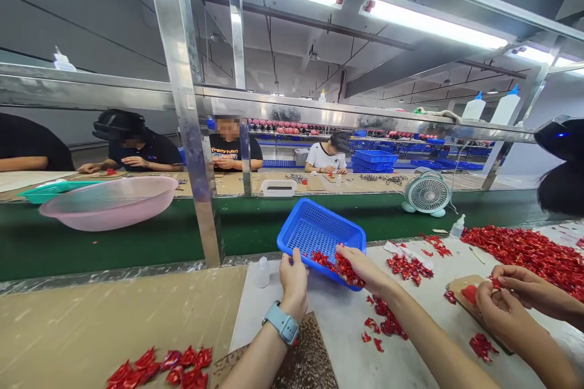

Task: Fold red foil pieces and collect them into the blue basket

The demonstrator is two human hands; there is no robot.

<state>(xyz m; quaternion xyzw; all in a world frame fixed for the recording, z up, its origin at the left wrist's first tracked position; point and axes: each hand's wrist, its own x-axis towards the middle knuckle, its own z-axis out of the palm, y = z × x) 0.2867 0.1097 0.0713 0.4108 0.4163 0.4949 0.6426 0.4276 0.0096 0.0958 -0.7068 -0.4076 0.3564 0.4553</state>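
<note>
A blue plastic mesh basket (319, 234) is tilted over a white work sheet (274, 310), its near corner low. My left hand (293, 276), with a pale blue watch on the wrist, grips the basket's near rim. My right hand (360, 267) presses on a clump of shiny red pieces (337, 267) at the rim, partly inside the basket. Loose red pieces (385, 319) lie on the sheet under my right forearm. A large red heap (524, 255) spreads at the far right.
A co-worker's hands (506, 298) work over a cardboard piece (469, 298) at the right. Ahead run a green conveyor belt (137, 231), a metal post (191, 127), a pink basin (109, 202) and a white fan (427, 193). A small plastic bottle (263, 272) stands near my left hand.
</note>
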